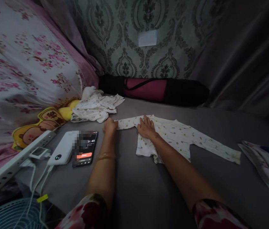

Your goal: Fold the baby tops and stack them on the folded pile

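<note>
A small white long-sleeved shirt [172, 135] with a scattered print lies spread on the grey sheet [134, 184]. At the cuff of its left-pointing sleeve, my left hand [110, 125] is closed, gripping the end of the fabric. My right hand [146, 128] rests on the shirt near that sleeve's shoulder, palm down with the fingers spread. The other sleeve stretches out to the right, its cuff lying on the sheet. Part of the shirt's lower body is hidden under my right forearm.
Crumpled white printed clothes [96, 106] lie beyond my left hand. Folded clothes [265, 163] sit at the right. Left are a phone [90, 149], a white power bank [64, 148], a power strip [17, 162] and cables. A black and maroon long bag [146, 90] lies along the wall.
</note>
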A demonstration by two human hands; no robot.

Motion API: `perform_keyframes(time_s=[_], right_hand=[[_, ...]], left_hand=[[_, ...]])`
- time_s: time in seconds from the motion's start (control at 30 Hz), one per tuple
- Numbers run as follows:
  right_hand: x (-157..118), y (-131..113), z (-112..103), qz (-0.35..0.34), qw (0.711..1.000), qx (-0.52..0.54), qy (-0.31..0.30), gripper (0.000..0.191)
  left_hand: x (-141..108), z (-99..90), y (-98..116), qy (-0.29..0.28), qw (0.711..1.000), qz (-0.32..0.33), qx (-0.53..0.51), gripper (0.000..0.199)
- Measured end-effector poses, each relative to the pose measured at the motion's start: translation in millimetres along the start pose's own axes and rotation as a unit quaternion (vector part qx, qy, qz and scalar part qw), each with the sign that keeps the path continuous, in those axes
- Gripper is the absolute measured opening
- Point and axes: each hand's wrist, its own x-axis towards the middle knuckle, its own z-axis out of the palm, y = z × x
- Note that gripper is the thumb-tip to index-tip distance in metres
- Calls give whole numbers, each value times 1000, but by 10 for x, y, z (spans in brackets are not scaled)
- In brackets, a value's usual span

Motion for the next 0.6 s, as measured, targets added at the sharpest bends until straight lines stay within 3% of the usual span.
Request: perform_keyframes(time_s=[0.2,0.43,0.6], right_hand=[[-16,-34,-27,13,1000,2,-7,61],[-49,-39,-4,13,1000,-3,16,55],[-59,-53,9,11,1000,-2,19,54]], left_hand=[[120,133,-9,121,984,108,-69,27],[261,234,-8,153,970,178,-64,30],[254,342,-39,154,977,145,-29,25]])
